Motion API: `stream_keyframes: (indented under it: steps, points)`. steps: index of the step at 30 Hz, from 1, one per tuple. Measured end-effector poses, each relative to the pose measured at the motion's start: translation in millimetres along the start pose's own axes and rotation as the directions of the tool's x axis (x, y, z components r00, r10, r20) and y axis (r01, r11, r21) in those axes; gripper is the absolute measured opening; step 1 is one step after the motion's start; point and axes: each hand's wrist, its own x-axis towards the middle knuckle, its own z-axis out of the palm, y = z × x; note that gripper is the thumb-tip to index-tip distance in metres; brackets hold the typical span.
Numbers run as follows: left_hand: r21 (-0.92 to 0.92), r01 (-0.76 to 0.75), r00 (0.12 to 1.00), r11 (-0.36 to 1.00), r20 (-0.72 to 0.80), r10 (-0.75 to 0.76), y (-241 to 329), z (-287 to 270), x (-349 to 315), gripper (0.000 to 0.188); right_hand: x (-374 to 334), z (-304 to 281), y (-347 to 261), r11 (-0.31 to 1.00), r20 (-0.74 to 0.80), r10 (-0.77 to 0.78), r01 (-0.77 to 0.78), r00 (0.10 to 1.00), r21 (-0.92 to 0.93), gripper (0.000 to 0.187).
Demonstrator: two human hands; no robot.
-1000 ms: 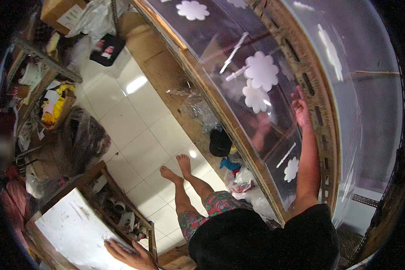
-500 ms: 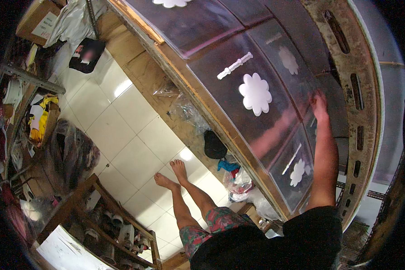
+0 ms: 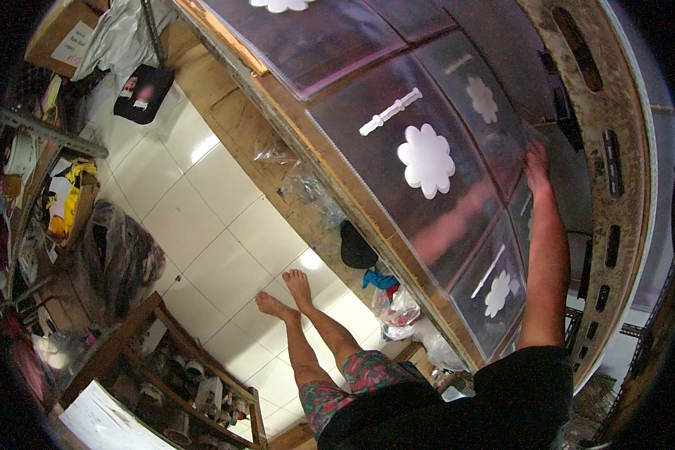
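My right arm reaches from the lower right along a long table. At its end, my right hand point(image 3: 535, 166) is at the far edge of a clear plastic sheet point(image 3: 502, 135), its fingers drawn together on that edge; the fingertips are small and partly hidden. Several such sheets lie side by side over the dark tabletop, and my arm is mirrored pinkish in their gloss. White scalloped flower prints point(image 3: 426, 161) and white bar-shaped prints point(image 3: 390, 112) show on them, fainter in the farther row. My left hand is out of the picture.
A slotted metal bar point(image 3: 613, 161) runs along the right, beyond my hand. Left of the table's wooden edge point(image 3: 397, 244) lie plastic bags point(image 3: 397, 311) and a black cap-like item point(image 3: 358, 245). Wooden shelving point(image 3: 202, 349) and a cardboard box point(image 3: 60, 34) stand left of the tiled floor point(image 3: 225, 255).
The slotted bar has shifted to the right, widening the gap to the sheets. My right hand has moved slightly up and right, staying at the sheet's edge.
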Motion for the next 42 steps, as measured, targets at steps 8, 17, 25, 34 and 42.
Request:
stream_keyframes:
  steps: [8,17,25,34,42]
  points:
    - [-0.017,-0.045,0.998,0.999,-0.038,0.045,-3,4,5,0.072,37,-19,21,0.938,-0.039,-0.202,0.182,0.979,-0.294,0.055]
    - [-0.081,0.011,0.998,0.997,0.060,-0.006,-1,-1,13,0.075,-5,-1,25,0.593,-0.298,-0.664,0.239,0.686,-0.769,0.046]
    - [-0.286,0.060,0.994,0.956,-0.072,-0.083,-30,18,-24,0.070,-227,198,-83,0.858,0.105,-0.495,0.505,0.862,-0.098,0.038]
    - [-0.487,0.022,0.977,0.873,-0.177,-0.123,-25,-15,-24,0.062,-483,274,-123,0.948,0.829,-0.307,0.076,0.468,0.308,0.031]
    - [-0.582,-0.012,0.934,0.813,-0.297,-0.198,-56,-28,-124,0.056,-618,237,-80,0.990,0.994,-0.092,0.099,-0.064,0.098,0.030]
